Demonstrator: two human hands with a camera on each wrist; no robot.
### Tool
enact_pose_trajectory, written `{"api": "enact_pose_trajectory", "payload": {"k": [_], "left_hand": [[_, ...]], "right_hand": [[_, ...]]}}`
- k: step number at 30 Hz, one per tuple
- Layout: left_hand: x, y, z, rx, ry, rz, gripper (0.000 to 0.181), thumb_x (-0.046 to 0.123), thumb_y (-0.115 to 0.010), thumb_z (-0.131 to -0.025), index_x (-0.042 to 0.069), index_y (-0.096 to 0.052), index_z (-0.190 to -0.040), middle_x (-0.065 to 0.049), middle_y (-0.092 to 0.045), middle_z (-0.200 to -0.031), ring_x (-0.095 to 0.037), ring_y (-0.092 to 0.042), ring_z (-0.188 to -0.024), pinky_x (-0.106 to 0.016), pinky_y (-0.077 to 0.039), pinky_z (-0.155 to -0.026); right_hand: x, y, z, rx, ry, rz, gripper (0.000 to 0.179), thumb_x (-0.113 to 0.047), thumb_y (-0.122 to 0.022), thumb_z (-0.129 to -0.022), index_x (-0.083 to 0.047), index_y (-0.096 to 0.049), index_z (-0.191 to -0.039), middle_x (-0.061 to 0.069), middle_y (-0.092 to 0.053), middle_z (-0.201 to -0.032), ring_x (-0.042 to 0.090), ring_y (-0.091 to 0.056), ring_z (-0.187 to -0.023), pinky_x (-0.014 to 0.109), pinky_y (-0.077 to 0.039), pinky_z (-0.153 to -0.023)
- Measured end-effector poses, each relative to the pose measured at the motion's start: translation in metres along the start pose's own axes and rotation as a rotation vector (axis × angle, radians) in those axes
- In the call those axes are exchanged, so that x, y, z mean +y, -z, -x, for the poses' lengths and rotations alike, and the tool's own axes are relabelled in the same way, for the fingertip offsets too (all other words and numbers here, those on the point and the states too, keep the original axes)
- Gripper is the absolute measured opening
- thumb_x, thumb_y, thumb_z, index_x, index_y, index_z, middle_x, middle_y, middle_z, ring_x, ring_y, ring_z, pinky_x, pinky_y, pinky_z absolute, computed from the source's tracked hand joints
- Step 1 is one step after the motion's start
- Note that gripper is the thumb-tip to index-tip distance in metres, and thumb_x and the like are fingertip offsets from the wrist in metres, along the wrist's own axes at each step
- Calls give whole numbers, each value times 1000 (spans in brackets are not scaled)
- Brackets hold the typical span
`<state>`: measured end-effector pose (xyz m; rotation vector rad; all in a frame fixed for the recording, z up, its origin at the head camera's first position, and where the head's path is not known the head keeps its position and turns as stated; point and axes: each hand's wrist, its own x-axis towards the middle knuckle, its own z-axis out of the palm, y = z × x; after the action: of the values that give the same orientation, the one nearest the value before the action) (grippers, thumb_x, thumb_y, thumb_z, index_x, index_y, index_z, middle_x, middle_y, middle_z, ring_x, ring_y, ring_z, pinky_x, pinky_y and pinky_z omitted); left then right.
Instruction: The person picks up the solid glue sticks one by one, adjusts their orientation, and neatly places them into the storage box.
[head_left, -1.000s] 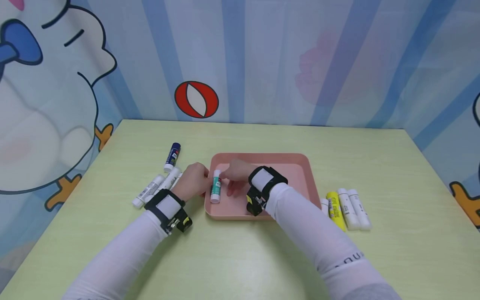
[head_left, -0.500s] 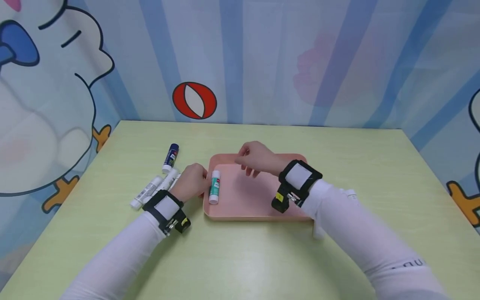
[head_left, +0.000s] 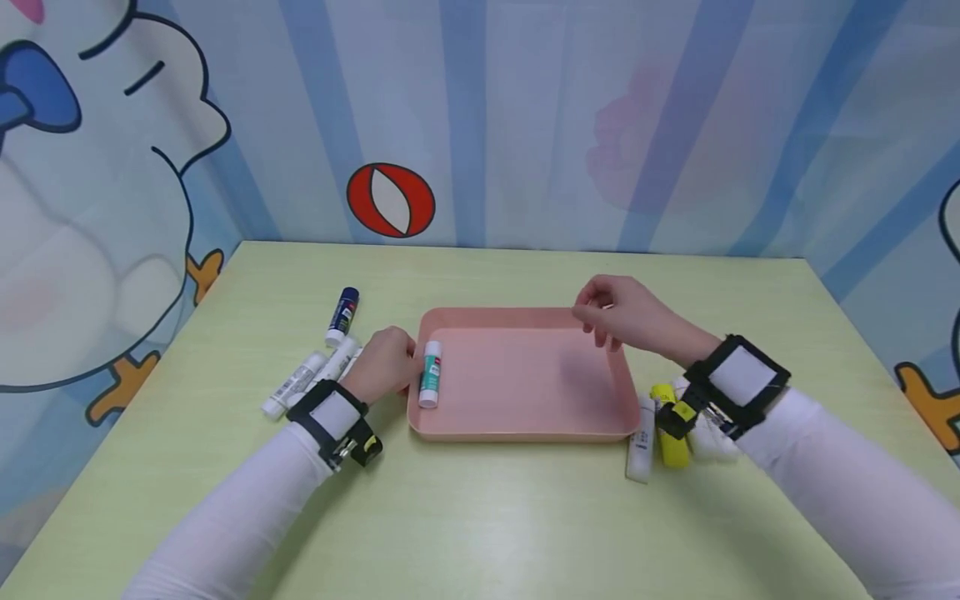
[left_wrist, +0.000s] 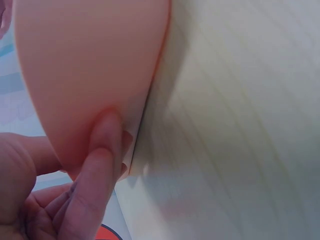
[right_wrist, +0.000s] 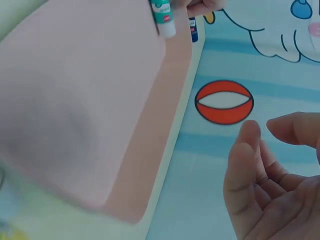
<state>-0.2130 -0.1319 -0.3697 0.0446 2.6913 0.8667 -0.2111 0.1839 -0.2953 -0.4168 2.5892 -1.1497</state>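
At the left side of the pink tray [head_left: 525,432], my left hand [head_left: 384,362] pinches its wall. In the left wrist view, the fingers [left_wrist: 92,185] press the outer face while the thumb goes behind the rim. A glue stick with a green label [head_left: 430,375] lies inside the tray along that left wall. Above the tray's far right corner hangs my right hand [head_left: 622,310], holding nothing. The right wrist view shows a gap between its thumb [right_wrist: 295,127] and its loosely curled fingers.
Left of the tray lie a dark blue glue stick [head_left: 342,317] and several white ones [head_left: 294,385]. To its right are a white glue stick [head_left: 641,442], a yellow one [head_left: 673,450] and more white ones, partly behind the right wrist camera. A printed cloth wall [head_left: 525,125] stands behind the table.
My right hand has left the green-labelled glue stick and moved right across the tray to its far right corner. The left hand stays on the tray's left edge.
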Motion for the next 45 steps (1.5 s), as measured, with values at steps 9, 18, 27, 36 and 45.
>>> {"api": "enact_pose_trajectory", "payload": {"k": [9, 18, 27, 36, 45], "left_hand": [[-2, 2, 0, 1, 8, 0, 15, 8, -57, -95, -3, -68, -93, -8, -65, -73, -17, -61, -58, -23, -43, -50], [-3, 2, 1, 0, 14, 11, 15, 9, -58, -94, -2, -68, -94, -8, -65, -74, -17, -61, -58, -24, -43, -50], [-5, 1, -1, 12, -5, 2, 14, 7, -58, -94, -2, -68, -90, -8, -65, -72, -16, -62, -56, -23, -44, -49], [-3, 2, 0, 8, 1, 2, 14, 9, -59, -94, -2, -69, -92, -7, -65, -71, -17, -60, -56, -23, -43, -48], [-3, 2, 1, 10, 16, -4, 15, 9, -58, -95, -1, -68, -90, -7, -65, -71, -17, -60, -57, -23, -41, -48]], "right_hand": [[46, 21, 43, 47, -44, 112, 24, -17, -57, -98, 3, -54, -110, 10, -59, -86, 24, -60, -66, 35, -52, -56], [97, 31, 79, 143, -101, 290, 32, -18, -60, -96, 8, -51, -113, 16, -60, -93, 24, -60, -71, 32, -49, -56], [127, 26, 103, 120, -192, 412, 53, -28, -64, -93, 11, -46, -124, 27, -59, -105, 35, -60, -86, 39, -51, -61], [138, 20, 108, 36, -256, 428, 58, -30, -63, -94, 13, -41, -126, 28, -60, -102, 28, -60, -78, 37, -47, -59], [137, 14, 102, 19, -313, 438, 52, -31, -64, -93, 13, -49, -118, 18, -61, -88, 21, -55, -67, 34, -45, -54]]}}
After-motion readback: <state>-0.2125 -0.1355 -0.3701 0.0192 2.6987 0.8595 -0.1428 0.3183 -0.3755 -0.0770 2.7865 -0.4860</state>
